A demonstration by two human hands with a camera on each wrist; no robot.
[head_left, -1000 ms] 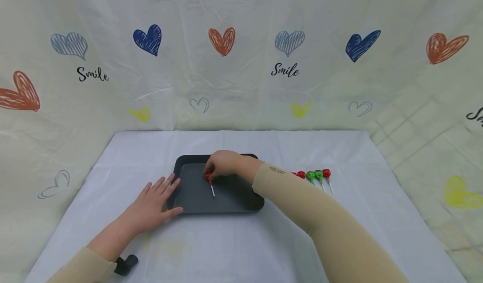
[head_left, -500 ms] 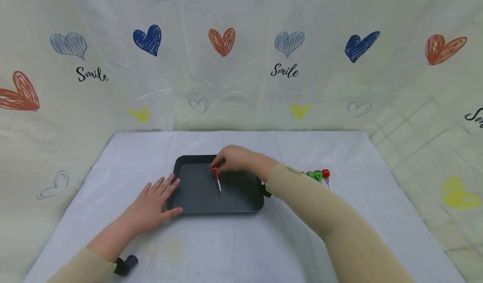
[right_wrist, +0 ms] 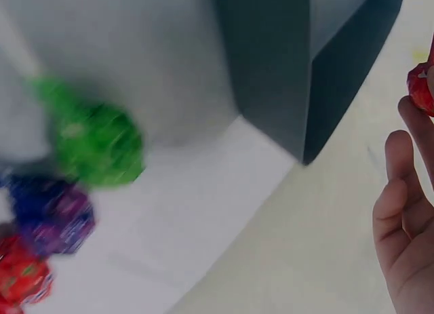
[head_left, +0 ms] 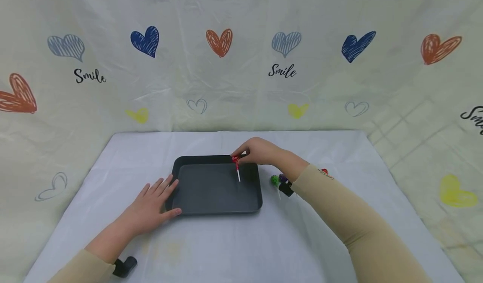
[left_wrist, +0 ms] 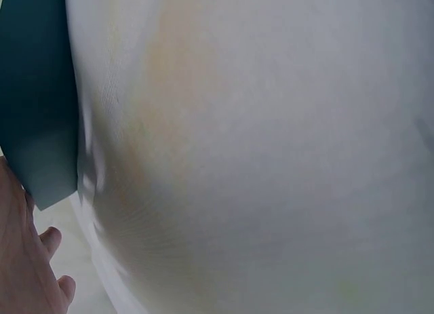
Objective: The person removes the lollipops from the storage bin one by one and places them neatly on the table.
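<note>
A red-wrapped lollipop (head_left: 235,160) hangs stick-down from the fingers of my right hand (head_left: 259,151), which pinches it by the head above the far right part of a dark grey baking tray (head_left: 219,186). In the right wrist view the red lollipop (right_wrist: 419,90) shows at the right edge, held at the fingertips. My left hand (head_left: 152,207) lies with spread, straight fingers against the tray's left side. The tray floor bears nothing. In the left wrist view only part of the left hand (left_wrist: 27,260) and the tray's side (left_wrist: 41,90) show.
Right of the tray a green lollipop (head_left: 275,180) and a purple lollipop (head_left: 282,177) lie on the white cloth (head_left: 219,249); my right sleeve hides most others. A red one (head_left: 325,171) peeks out beyond the sleeve. A printed curtain (head_left: 241,77) stands behind.
My right hand has lifted the red lollipop from the left-middle of the tray and carried it right and away from me, toward the far right corner. The left hand has stayed in place.
</note>
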